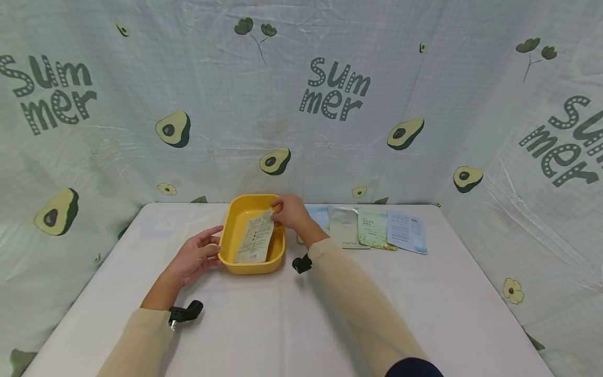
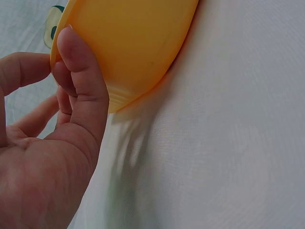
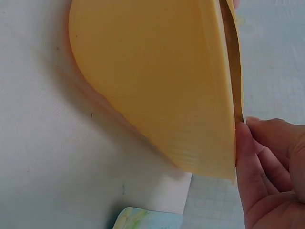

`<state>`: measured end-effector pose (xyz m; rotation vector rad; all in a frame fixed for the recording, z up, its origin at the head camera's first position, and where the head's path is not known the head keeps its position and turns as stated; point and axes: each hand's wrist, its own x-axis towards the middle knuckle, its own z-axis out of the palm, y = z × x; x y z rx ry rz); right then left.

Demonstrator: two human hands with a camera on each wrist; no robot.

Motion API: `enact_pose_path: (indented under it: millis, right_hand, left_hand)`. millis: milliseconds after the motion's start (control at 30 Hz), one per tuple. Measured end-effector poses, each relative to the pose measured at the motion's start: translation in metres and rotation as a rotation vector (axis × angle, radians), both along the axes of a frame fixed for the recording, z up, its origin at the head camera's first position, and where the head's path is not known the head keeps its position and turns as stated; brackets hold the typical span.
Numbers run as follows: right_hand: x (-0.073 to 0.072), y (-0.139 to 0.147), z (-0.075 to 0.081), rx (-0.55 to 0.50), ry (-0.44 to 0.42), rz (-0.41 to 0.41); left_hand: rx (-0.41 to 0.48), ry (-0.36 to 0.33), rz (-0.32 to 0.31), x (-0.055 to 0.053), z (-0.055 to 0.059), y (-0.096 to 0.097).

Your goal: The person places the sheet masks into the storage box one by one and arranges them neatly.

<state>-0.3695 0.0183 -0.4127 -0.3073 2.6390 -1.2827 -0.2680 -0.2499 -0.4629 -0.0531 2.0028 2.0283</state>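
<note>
A yellow plastic basin (image 1: 252, 268) stands on the table. My left hand (image 1: 198, 256) is at its left side; in the left wrist view its thumb and a finger pinch the basin's rim (image 2: 61, 24). Inside the basin leans a flat pale sachet (image 1: 256, 236) with printed text and a barcode, tilted up to the right. My right hand (image 1: 293, 213) reaches over the right rim and pinches the sachet's upper corner. From the right wrist view, the right fingers (image 3: 248, 143) are close to the basin's outer wall, and only the sachet's edge shows.
Right of the basin lie several flat sachets along the back: one blue, partly hidden by the right arm (image 1: 318, 215), a silver-grey one (image 1: 346, 228), a green one (image 1: 374, 229) and a light blue one (image 1: 406, 232). A printed cloth (image 1: 330, 157) hangs behind the white table (image 1: 264, 324).
</note>
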Motion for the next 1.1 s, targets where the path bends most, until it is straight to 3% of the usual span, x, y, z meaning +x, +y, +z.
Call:
enact_pose_path:
  millis: [500,867,1100]
  right_hand:
    - [0.002,0.003,0.004,0.103,0.031,-0.008]
    - [0.013,0.038,-0.011,-0.188,-0.045,-0.029]
    - [0.024,0.058,-0.017,-0.239,-0.044,-0.030]
  left_hand:
    - [-0.009,0.004,0.000,-0.003,-0.001,0.003]
    - [-0.009,-0.002,0.005,-0.004,-0.004,0.003]
    - [-0.001,0.009,0.000,-0.003,-0.001,0.001]
